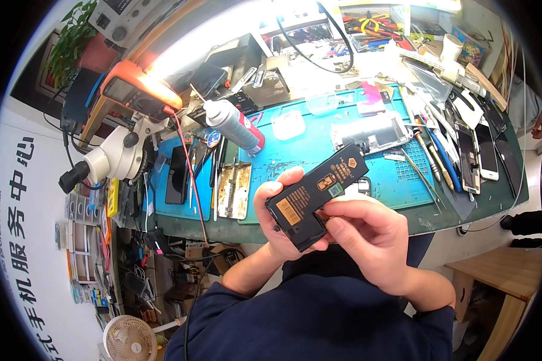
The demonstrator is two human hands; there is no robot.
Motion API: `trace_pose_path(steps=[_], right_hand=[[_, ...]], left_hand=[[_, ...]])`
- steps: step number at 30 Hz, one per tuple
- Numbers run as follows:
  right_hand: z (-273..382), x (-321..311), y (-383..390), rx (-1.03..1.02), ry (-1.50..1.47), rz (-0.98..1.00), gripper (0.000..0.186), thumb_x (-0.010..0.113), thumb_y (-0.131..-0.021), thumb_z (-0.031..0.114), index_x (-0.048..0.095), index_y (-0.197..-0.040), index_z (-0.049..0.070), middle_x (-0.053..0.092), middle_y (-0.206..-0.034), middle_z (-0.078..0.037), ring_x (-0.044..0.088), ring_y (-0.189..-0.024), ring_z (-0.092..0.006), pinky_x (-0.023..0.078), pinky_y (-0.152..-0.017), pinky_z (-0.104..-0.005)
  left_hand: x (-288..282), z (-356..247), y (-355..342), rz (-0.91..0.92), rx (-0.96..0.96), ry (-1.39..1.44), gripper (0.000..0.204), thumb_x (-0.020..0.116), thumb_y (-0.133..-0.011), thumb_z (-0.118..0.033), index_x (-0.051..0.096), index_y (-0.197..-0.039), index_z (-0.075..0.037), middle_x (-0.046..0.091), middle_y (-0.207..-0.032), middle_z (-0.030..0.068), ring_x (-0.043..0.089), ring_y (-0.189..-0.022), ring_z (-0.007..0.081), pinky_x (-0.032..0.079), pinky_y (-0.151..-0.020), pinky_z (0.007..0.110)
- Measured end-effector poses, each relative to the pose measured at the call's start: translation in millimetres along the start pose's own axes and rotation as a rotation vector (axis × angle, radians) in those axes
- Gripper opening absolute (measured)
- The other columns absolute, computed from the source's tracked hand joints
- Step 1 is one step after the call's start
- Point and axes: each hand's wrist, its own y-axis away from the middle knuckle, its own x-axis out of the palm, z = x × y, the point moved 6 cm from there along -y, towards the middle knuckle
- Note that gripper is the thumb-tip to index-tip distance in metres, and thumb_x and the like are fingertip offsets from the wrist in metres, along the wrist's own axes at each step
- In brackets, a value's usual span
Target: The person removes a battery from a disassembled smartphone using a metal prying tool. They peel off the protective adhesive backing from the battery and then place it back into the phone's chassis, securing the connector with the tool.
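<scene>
A black L-shaped phone battery (312, 195) with gold print and a small green label is held up, tilted, in front of my chest. My left hand (276, 236) grips its left end, with the thumb along the edge and the other fingers behind. At the notch on its lower side, my right hand (376, 243) pinches with thumb and forefinger; what lies right between those tips is too small to make out. Beyond the battery is the blue work mat (301, 150), where a silver phone housing (376, 133) lies.
A spray can (235, 126) stands on the mat, behind a metal fixture (233, 191). To the left are a dark phone (176, 174), a white microscope (117, 157) and an orange multimeter (135, 90). Tweezers (420, 174), screwdrivers and several phones crowd the right side.
</scene>
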Motion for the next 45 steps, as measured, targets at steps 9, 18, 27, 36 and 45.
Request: trace_pose_path(steps=[9, 18, 27, 36, 45], right_hand=[[8.9, -1.5, -0.5, -0.224, 0.286, -0.033, 0.018, 0.073, -0.09, -0.005, 0.076, -0.108, -0.004, 0.076, -0.109, -0.017, 0.076, -0.093, -0.0227, 0.059, -0.08, -0.0303], [10.7, -2.5, 0.2, -0.21, 0.268, -0.021, 0.017, 0.069, -0.092, -0.004, 0.075, -0.108, -0.005, 0.076, -0.109, -0.019, 0.076, -0.096, -0.026, 0.059, -0.083, -0.0324], [10.5, -3.4, 1.6, -0.176, 0.25, 0.004, 0.019, 0.067, -0.09, -0.008, 0.075, -0.107, -0.008, 0.076, -0.11, -0.021, 0.075, -0.098, -0.0265, 0.058, -0.086, -0.0329], [1.3, -3.2, 8.8, -0.206, 0.163, 0.014, 0.022, 0.064, -0.093, -0.009, 0.071, -0.114, -0.01, 0.073, -0.116, -0.021, 0.072, -0.096, -0.0235, 0.057, -0.085, -0.0322], [2.8, -1.6, 7.9, -0.217, 0.206, 0.045, 0.023, 0.064, -0.094, -0.008, 0.069, -0.116, -0.011, 0.071, -0.115, -0.021, 0.07, -0.096, -0.0229, 0.056, -0.083, -0.0318]], left_hand=[[-3.2, 0.8, 1.0, -0.023, 0.018, -0.138, 0.098, 0.094, -0.075, -0.006, 0.03, -0.15, -0.016, 0.032, -0.163, 0.0183, 0.058, -0.132, 0.0359, 0.061, -0.099, 0.042], [-0.8, 1.7, -0.7, -0.006, 0.035, -0.164, 0.098, 0.094, -0.076, -0.012, 0.029, -0.149, -0.013, 0.033, -0.16, 0.0223, 0.059, -0.132, 0.0349, 0.059, -0.101, 0.042], [2.5, 3.0, -0.7, -0.024, 0.047, -0.121, 0.095, 0.094, -0.077, -0.01, 0.031, -0.148, -0.011, 0.037, -0.158, 0.0242, 0.058, -0.133, 0.0337, 0.058, -0.103, 0.042], [5.4, 0.3, -3.3, 0.007, 0.058, -0.074, 0.093, 0.094, -0.076, -0.007, 0.034, -0.147, -0.011, 0.039, -0.157, 0.0238, 0.056, -0.135, 0.0342, 0.057, -0.105, 0.044], [6.8, 1.6, -0.7, -0.006, 0.07, -0.056, 0.092, 0.094, -0.076, -0.008, 0.034, -0.146, -0.011, 0.041, -0.156, 0.0235, 0.059, -0.132, 0.0333, 0.058, -0.102, 0.043]])
